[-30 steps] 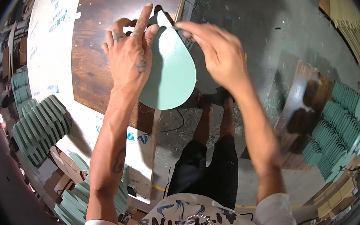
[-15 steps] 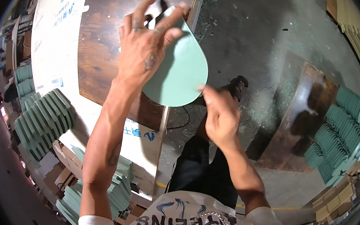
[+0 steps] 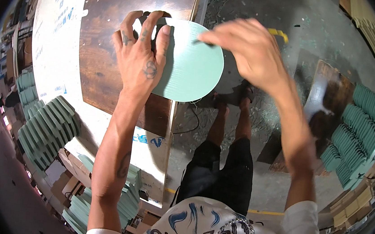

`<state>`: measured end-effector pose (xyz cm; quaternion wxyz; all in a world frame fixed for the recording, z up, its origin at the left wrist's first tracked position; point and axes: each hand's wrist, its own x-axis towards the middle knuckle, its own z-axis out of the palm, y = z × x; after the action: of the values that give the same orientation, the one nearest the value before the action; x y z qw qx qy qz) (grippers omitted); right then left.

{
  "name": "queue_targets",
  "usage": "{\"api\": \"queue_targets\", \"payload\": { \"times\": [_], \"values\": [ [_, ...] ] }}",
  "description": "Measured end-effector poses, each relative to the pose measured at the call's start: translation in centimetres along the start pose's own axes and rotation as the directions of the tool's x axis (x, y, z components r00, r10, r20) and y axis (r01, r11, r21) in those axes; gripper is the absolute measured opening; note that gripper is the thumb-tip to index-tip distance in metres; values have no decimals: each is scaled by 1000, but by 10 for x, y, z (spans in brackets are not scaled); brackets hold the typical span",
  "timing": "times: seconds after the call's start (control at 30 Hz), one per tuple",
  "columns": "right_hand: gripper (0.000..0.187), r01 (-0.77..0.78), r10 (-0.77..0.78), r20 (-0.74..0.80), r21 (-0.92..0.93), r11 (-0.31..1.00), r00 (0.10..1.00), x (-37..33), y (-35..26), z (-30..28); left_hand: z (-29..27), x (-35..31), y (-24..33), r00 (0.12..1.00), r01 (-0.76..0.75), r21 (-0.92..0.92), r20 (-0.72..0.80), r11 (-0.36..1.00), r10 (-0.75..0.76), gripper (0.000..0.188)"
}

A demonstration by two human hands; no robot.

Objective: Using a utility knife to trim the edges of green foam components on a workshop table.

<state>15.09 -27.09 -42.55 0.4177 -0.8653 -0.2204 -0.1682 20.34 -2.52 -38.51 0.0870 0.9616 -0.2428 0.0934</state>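
One green board (image 3: 192, 72) lies on the brown table (image 3: 102, 59), and its round end pokes out past the edge. It looks not finished, since both hands are busy at it, but I can't tell how much is left. More boards sit in a left pile (image 3: 48, 133) and a right pile (image 3: 360, 129). The left hand (image 3: 139, 60) has its fingers spread wide, thumb on the board. The right hand (image 3: 250, 55) is blurry by the round end; I can't tell if its fingers hold anything.
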Motion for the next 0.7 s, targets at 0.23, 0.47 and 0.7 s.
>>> {"api": "queue_targets", "payload": {
  "times": [0.23,0.47,0.7],
  "values": [
    [40,-307,289,-251,-33,951,924,-86,-107,45,-1,-1,9,999,43,-15,-4,999,-43,35],
    [50,-159,130,-202,-135,978,971,-11,-20,9,-5,-13,7,999,32,201,-18,979,-29,41],
    [51,-144,113,-181,-165,976,977,-36,-41,17,1,-10,4,997,38,16,-61,999,-37,33]
  ]
}}
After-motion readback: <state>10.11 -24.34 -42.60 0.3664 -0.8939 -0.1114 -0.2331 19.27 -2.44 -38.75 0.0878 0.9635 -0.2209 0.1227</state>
